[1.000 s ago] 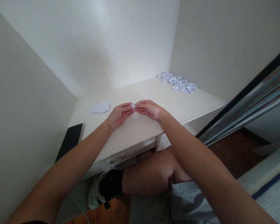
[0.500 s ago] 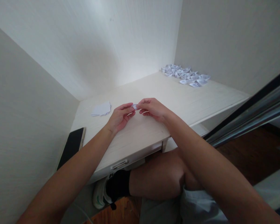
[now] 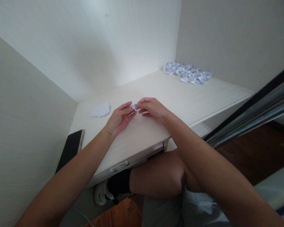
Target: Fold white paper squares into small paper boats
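White desk (image 3: 153,86) between pale walls, softly lit on my remote feed.
Ahead of the left hand (image 3: 120,119) I see a soft shadow (image 3: 94,61) on the bright back wall (image 3: 139,41); a side wall (image 3: 21,110) rises to its left, a greyer side panel (image 3: 217,37) beyond the right hand (image 3: 154,109). Nearer than both, I make out a drawer handle (image 3: 120,167), and lower still, reddish-brown wooden floor (image 3: 123,212).

1. I see the left hand (image 3: 119,119) and right hand (image 3: 153,109) pinching a small white paper (image 3: 133,107) between them; its folds are too small for me to make out.
2. Far right, I have a pile of folded papers (image 3: 188,73) on the white desk (image 3: 134,135).
3. At left, a paper stack (image 3: 100,110) lies beyond a dark-screened device (image 3: 70,146).
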Action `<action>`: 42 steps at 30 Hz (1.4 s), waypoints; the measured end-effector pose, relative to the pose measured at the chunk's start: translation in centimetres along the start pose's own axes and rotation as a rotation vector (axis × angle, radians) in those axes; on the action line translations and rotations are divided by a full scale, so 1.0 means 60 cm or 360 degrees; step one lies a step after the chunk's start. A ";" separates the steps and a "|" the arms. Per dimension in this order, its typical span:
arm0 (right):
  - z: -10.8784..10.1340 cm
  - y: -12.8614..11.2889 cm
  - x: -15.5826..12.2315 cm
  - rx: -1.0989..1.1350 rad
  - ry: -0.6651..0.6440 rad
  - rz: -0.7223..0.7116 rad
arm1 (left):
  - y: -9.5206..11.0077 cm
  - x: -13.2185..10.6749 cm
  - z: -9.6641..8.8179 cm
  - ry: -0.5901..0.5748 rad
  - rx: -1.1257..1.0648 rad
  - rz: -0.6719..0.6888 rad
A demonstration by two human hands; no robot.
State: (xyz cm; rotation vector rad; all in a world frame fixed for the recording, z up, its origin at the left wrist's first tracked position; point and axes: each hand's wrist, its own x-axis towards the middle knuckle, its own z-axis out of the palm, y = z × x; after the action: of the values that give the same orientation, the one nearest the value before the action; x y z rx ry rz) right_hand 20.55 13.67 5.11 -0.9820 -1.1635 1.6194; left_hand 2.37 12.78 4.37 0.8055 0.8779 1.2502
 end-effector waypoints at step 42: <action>-0.005 0.011 -0.002 -0.0655 0.0032 -0.0559 | 0.000 -0.013 0.006 0.0022 0.0562 0.0492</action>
State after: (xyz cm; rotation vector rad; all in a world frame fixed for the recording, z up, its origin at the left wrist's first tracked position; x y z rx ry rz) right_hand 20.71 13.52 4.43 -0.9746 -1.5945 1.1125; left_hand 2.62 11.99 4.64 1.2519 1.0287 1.3880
